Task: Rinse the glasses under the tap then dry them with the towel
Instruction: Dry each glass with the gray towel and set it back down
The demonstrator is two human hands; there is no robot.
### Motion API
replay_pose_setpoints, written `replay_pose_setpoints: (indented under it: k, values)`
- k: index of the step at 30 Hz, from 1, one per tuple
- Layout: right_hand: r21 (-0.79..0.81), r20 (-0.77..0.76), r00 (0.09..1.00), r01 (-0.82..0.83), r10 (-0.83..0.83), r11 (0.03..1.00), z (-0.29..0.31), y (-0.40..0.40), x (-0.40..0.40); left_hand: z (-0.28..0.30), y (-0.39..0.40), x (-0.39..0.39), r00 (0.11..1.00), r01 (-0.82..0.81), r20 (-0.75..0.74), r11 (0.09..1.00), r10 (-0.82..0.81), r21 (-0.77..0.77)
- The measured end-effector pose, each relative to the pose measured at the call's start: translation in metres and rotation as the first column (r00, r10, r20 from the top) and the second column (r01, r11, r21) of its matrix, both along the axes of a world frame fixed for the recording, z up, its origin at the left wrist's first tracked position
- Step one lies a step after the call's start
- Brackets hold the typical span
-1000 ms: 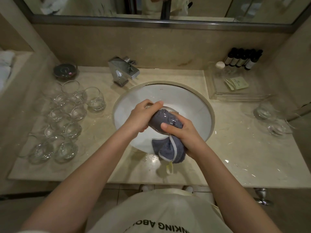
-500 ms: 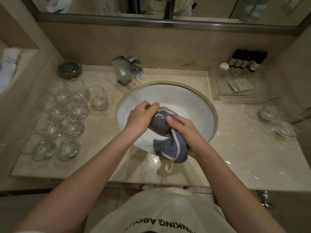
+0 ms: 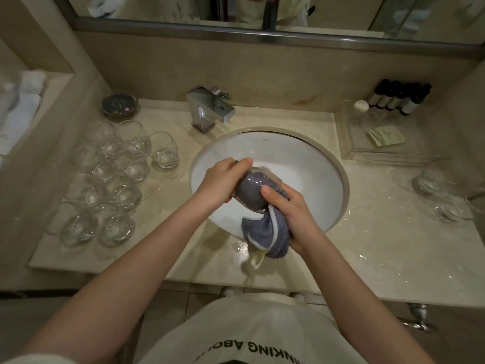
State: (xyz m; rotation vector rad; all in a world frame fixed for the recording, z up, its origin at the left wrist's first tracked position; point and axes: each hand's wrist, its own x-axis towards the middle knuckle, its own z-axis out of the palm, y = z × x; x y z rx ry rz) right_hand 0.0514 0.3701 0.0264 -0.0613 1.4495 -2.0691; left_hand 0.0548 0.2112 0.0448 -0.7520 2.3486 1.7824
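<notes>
Blue-grey towel (image 3: 265,232) hangs from the right hand (image 3: 294,214) above the sink's (image 3: 325,179) near rim; that hand's fingers are curled round the cloth, thumb pressed on the glass (image 3: 252,190). Part of the towel is stuffed inside the glass, which lies tilted over the basin. The left hand (image 3: 220,183) grips the glass's far end, fingers wrapped round it. Clear glasses (image 3: 115,177) stand clustered on the counter (image 3: 380,245) to the left, two more glasses (image 3: 441,195) to the right. Behind the sink sits the tap (image 3: 210,109).
</notes>
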Motion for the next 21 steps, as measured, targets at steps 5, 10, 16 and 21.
replay_pose_setpoints:
  k: [5,10,16,21]
  values:
    - [-0.225,0.314,0.941,-0.058,0.129,0.973,-0.009,0.000,0.003,-0.016,-0.016,0.014,0.818,0.150,-0.441,0.878,-0.369,-0.455]
    - [-0.120,0.132,0.991,0.011,0.005,0.993,-0.005,-0.008,0.005,-0.012,-0.022,0.018,0.958,0.102,-0.252,0.983,-0.138,-0.151]
    - [0.089,-0.128,0.991,-0.021,0.032,0.996,0.002,-0.019,0.003,-0.008,-0.023,0.010,1.000,-0.026,0.010,0.997,0.025,0.074]
    - [-0.137,0.369,0.918,-0.098,0.143,0.986,0.005,-0.022,0.003,-0.006,-0.033,0.030,0.935,0.178,-0.281,0.971,-0.218,-0.161]
